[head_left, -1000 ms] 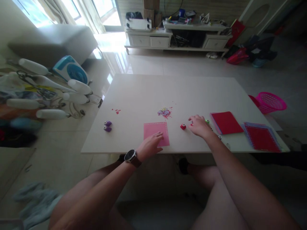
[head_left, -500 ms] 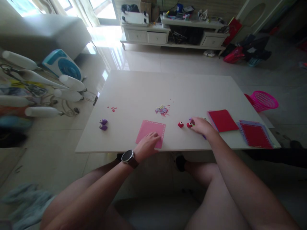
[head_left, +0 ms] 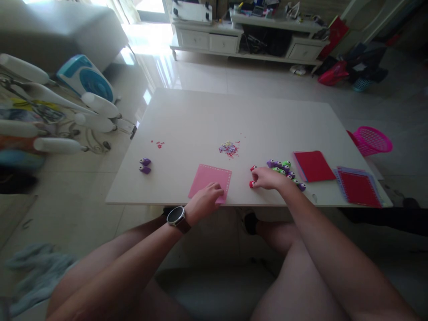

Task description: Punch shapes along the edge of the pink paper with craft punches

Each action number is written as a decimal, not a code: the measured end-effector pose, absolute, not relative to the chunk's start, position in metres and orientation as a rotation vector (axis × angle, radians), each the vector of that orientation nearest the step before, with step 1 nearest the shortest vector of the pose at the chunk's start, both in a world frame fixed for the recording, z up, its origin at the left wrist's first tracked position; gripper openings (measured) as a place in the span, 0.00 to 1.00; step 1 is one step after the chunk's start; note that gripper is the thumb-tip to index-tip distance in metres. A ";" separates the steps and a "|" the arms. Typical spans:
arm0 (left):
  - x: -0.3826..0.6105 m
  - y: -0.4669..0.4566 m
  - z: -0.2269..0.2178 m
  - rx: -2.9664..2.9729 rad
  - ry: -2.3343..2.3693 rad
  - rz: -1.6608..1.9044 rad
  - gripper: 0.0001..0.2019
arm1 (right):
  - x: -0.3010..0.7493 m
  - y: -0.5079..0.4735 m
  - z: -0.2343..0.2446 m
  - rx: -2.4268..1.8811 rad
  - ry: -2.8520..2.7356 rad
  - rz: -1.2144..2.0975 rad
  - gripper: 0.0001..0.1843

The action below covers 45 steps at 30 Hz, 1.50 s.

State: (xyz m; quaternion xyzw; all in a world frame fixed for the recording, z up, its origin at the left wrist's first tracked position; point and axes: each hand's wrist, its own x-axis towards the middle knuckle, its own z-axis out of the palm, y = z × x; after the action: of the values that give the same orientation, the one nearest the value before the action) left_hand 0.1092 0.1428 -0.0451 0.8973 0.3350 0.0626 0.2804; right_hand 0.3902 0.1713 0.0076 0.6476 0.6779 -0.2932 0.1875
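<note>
My left hand (head_left: 206, 196) rests open on a pink sheet of paper (head_left: 203, 176) near the table's front edge, its fingers slightly bent. Small holes run along the sheet's top and right edges. Right of the sheet, my right hand (head_left: 267, 178) is closed on a small red craft punch (head_left: 252, 184) at its fingertips. A second red craft punch (head_left: 253, 168) lies just beyond that hand, partly covered. Purple and green craft punches (head_left: 284, 167) sit in a cluster beyond and beside the right wrist. Two purple craft punches (head_left: 145, 165) lie far left.
Paper confetti (head_left: 229, 149) is heaped mid-table, with several red bits (head_left: 159, 145) to the left. A red-topped paper stack (head_left: 314, 166) and punched sheets (head_left: 359, 187) lie at the right of the white table (head_left: 187, 111). A pink basket (head_left: 372, 140) stands beyond the right edge.
My right hand has moved left and nearer the front edge with a red punch, uncovering the purple and green ones. The left hand stays on the pink sheet. The view has shifted slightly.
</note>
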 end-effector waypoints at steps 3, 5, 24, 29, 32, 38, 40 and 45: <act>0.114 0.144 -0.043 2.373 0.903 0.216 0.07 | 0.367 0.173 0.008 1.771 2.020 -0.887 0.04; 0.117 0.146 -0.041 2.339 0.925 0.250 0.08 | 0.356 0.174 0.005 1.757 2.091 -0.908 0.04; 0.123 0.146 -0.040 2.371 0.984 0.272 0.07 | 0.336 0.179 0.003 1.663 2.235 -1.146 0.06; 0.124 0.145 -0.042 2.386 0.977 0.260 0.07 | 0.337 0.180 -0.001 1.658 2.251 -1.180 0.05; 0.125 0.144 -0.042 2.390 0.975 0.257 0.07 | 0.337 0.181 -0.004 1.659 2.259 -1.176 0.05; 0.125 0.143 -0.038 2.393 0.949 0.203 0.07 | 0.335 0.179 -0.006 1.653 2.250 -1.189 0.06; 0.125 0.142 -0.037 2.405 0.927 0.193 0.07 | 0.334 0.178 -0.006 1.660 2.242 -1.196 0.06; 0.126 0.141 -0.041 2.437 0.913 0.198 0.07 | 0.332 0.177 -0.002 1.665 2.232 -1.187 0.05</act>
State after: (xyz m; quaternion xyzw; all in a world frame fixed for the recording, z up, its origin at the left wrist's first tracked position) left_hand 0.1256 0.1413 -0.0411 0.9009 0.3375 0.0732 0.2628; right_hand 0.3321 0.1771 -0.0018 0.5492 0.7361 -0.3916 0.0571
